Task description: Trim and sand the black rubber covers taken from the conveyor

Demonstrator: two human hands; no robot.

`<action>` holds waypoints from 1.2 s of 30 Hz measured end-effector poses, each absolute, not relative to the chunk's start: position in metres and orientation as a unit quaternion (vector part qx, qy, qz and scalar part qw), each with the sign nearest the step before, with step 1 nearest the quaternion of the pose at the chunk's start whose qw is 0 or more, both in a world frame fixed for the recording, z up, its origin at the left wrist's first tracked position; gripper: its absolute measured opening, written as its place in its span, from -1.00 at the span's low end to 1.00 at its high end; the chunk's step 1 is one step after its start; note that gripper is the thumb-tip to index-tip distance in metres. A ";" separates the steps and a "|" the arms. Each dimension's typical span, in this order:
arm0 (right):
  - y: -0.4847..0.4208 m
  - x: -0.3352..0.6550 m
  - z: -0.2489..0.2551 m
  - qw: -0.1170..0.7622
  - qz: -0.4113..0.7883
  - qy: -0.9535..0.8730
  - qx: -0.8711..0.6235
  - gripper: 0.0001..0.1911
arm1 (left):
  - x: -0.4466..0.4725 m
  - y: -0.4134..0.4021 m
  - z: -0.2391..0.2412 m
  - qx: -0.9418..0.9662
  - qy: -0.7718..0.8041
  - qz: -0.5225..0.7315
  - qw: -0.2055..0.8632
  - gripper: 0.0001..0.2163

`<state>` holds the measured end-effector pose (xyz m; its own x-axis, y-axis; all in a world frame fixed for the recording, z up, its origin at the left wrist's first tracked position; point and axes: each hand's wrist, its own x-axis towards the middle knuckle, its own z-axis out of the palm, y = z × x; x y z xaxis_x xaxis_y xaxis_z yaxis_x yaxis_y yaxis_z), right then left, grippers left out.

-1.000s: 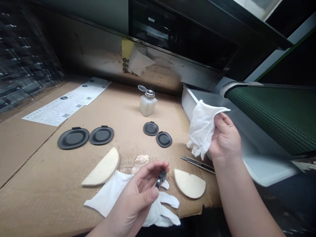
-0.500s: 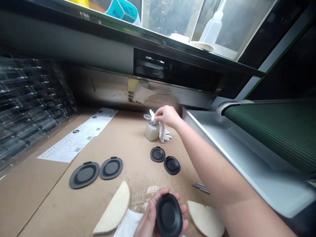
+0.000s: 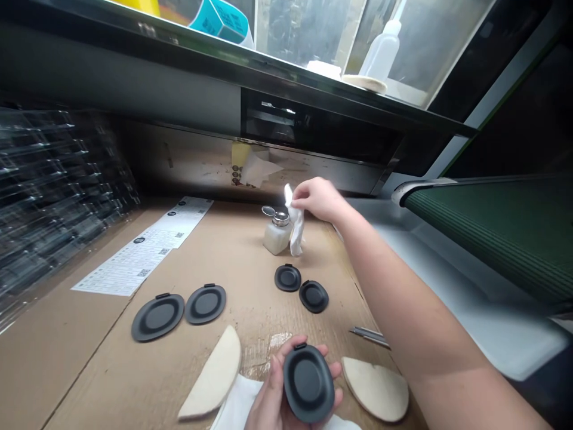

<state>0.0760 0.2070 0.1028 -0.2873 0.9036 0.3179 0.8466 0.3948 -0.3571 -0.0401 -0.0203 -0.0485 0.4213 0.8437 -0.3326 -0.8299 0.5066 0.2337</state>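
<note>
Near the front edge, my left hand [image 3: 268, 400] is wrapped round a black oval plastic lid [image 3: 308, 382] with a small tab at its top. My right hand [image 3: 317, 197], stretched far forward, pinches a white cloth [image 3: 296, 230] that hangs down from the fingers. Just left of the cloth stands a small squat bottle [image 3: 276, 237] of cloudy glass or plastic, its metal flip cap tilted up. Two smaller black lids [image 3: 287, 278] lie between the bottle and my left hand. A pair of larger black lids [image 3: 158, 317] lies to the left.
Half-round cream pads [image 3: 215, 376] flank my left hand, with white cloth beneath it. A metal pen-like tool [image 3: 369, 336] lies by my right forearm. Printed sheets [image 3: 143, 251] and stacked clear trays [image 3: 58, 191] are left; a white bin [image 3: 430, 269] and green conveyor [image 3: 496, 233] right.
My right hand has lifted the white cloth up and slightly right, off the bottle's mouth. My left hand still holds the black lid, now turned slightly more toward the camera.
</note>
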 end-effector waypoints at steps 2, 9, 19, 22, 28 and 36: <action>0.173 0.095 0.110 0.306 0.022 -0.773 -0.555 -0.93 | -0.039 -0.021 -0.045 0.013 0.218 0.497 0.840 -0.80; 0.038 0.140 0.095 0.498 -0.070 -0.694 -0.515 -0.97 | -0.037 -0.025 -0.034 0.044 0.274 0.476 0.834 -0.75; 0.008 0.100 0.010 0.260 0.193 -0.814 -0.482 -0.89 | -0.029 -0.030 -0.022 0.092 0.320 0.485 0.809 -0.77; 0.008 0.099 0.004 0.259 0.196 -0.814 -0.481 -0.88 | -0.028 -0.030 -0.023 0.112 0.333 0.487 0.800 -0.73; 0.007 0.107 0.008 0.202 0.183 -0.828 -0.490 -0.86 | -0.027 -0.029 -0.024 0.130 0.332 0.475 0.805 -0.70; 0.004 0.124 0.015 0.249 0.200 -0.775 -0.545 -0.86 | -0.028 -0.028 -0.025 0.123 0.333 0.467 0.810 -0.69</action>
<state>0.1236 0.0043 0.0147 -0.2813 0.9450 0.1670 0.7459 0.3249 -0.5815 -0.0276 -0.0277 -0.0248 0.3420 0.8382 -0.4247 -0.6739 0.5338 0.5108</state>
